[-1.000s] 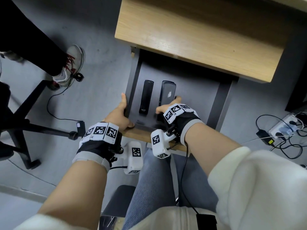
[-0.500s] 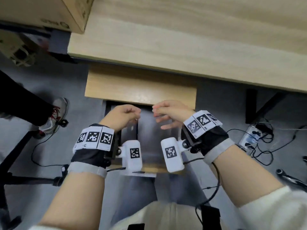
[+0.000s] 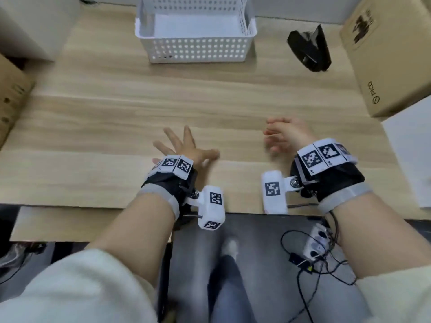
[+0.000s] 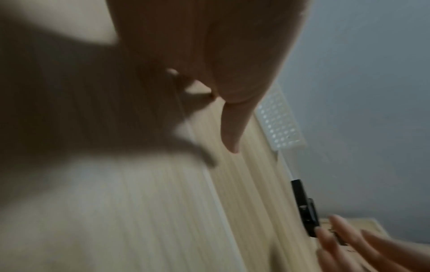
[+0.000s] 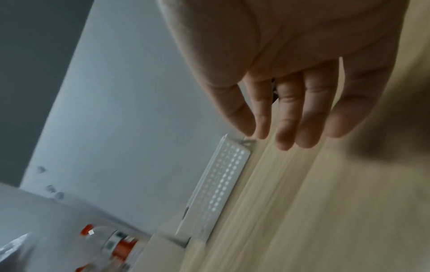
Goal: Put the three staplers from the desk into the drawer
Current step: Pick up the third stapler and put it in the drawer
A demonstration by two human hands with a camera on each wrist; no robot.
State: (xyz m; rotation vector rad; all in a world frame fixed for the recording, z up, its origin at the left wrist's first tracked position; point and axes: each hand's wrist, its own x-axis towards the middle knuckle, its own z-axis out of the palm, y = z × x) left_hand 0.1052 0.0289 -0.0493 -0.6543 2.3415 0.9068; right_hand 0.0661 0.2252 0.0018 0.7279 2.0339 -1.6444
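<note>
One black stapler (image 3: 310,51) sits far right on the counter (image 3: 116,101), between the white perforated basket (image 3: 196,43) and a cardboard box (image 3: 384,54). Nothing lies between it and my hands. My left hand (image 3: 184,148) is spread flat near the counter's front edge, holding nothing. My right hand (image 3: 286,134) hangs loose and released. Head view is blurred; my fingers mostly block the stapler in the right wrist view. The left wrist view shows it side-on (image 4: 304,208).

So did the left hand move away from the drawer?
Yes. The left hand was on the drawer's front edge; now it lies above the desk, fingers spread.
</note>
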